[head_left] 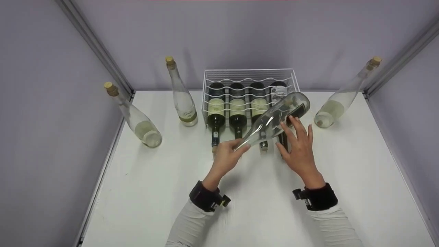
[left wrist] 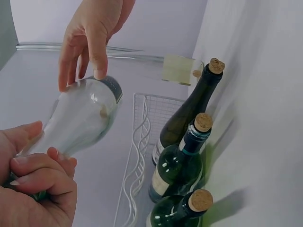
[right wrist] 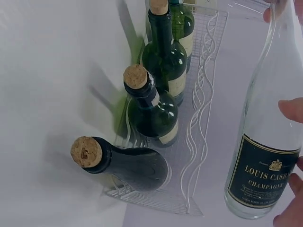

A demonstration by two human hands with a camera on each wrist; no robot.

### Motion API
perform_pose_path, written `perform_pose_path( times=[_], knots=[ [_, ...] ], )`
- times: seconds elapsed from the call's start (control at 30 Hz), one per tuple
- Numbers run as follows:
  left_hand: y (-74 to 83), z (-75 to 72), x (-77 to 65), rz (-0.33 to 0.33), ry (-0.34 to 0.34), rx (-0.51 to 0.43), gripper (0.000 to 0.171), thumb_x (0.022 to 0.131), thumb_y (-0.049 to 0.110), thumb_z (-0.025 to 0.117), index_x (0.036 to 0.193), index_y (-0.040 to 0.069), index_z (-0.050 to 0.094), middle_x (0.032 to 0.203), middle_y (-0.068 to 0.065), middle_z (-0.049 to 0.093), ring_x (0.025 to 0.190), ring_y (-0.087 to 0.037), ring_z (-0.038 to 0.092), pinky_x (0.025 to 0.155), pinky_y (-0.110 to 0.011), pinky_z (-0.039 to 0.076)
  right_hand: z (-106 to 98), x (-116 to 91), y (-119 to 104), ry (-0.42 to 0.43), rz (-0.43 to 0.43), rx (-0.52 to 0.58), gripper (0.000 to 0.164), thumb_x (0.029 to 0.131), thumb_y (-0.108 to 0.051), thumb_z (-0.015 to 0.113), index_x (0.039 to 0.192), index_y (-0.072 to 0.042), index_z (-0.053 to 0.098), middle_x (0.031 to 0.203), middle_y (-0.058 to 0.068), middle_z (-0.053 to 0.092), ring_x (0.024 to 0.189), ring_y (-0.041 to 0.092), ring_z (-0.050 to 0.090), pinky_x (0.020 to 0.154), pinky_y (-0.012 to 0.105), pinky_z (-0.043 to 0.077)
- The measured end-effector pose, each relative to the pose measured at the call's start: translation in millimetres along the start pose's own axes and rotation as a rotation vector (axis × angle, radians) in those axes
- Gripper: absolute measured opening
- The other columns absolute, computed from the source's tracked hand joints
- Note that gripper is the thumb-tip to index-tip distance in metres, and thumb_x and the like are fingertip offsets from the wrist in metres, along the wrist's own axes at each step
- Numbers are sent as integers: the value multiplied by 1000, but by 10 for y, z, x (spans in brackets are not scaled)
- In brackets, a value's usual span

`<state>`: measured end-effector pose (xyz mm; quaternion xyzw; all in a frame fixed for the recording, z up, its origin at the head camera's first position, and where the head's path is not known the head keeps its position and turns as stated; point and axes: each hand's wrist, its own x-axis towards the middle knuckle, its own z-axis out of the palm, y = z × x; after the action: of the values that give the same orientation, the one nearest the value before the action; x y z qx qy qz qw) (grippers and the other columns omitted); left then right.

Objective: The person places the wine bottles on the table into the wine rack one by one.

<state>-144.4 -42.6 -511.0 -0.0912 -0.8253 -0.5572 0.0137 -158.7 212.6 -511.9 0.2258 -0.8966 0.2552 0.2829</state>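
Observation:
A clear glass champagne bottle (head_left: 269, 120) is held tilted above the front right of a white wire rack (head_left: 248, 70). My left hand (head_left: 226, 156) grips it by the neck, covering its mouth. The fingers of my right hand (head_left: 300, 151) are spread and extended, touching the bottle's body near the base. In the right wrist view the bottle's dark label (right wrist: 262, 172) reads "CHAMPAGNE", and the right thumb shows near the glass. Several dark corked wine bottles (head_left: 237, 118) lie side by side in the rack, necks toward me.
Two clear corked bottles, one far left (head_left: 139, 120) and another (head_left: 183, 96) beside the rack, stand on the white table (head_left: 154, 192). A third clear corked bottle (head_left: 339, 99) stands at the right. Walls (head_left: 240, 34) close in the back and both sides.

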Motion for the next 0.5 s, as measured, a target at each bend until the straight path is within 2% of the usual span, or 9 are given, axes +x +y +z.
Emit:
perform_pose_path(
  times=[0.2,0.3,0.5],
  knots=[
    [-51,-26,-12,-38,42,-43,39,90,40,70,110,7,75,77,3,72,66,-11,62,63,-29,47,42,-15,-67,-59,62,107,68,86,-17,77,145,-9,46,154,16,32,140,38,28,111,65,5],
    [-72,-23,-18,-61,54,-91,36,90,37,71,110,6,75,76,2,72,70,-18,65,64,-29,50,70,-13,-100,-97,98,168,66,88,-18,75,146,-7,45,154,18,31,142,38,26,111,66,5],
    [-113,-4,-25,-158,74,-217,37,92,33,69,113,3,72,84,-9,72,78,-33,67,60,-28,54,124,-38,-134,-173,162,221,63,93,-20,70,149,-9,42,155,17,30,143,37,22,112,65,3]
  ],
)
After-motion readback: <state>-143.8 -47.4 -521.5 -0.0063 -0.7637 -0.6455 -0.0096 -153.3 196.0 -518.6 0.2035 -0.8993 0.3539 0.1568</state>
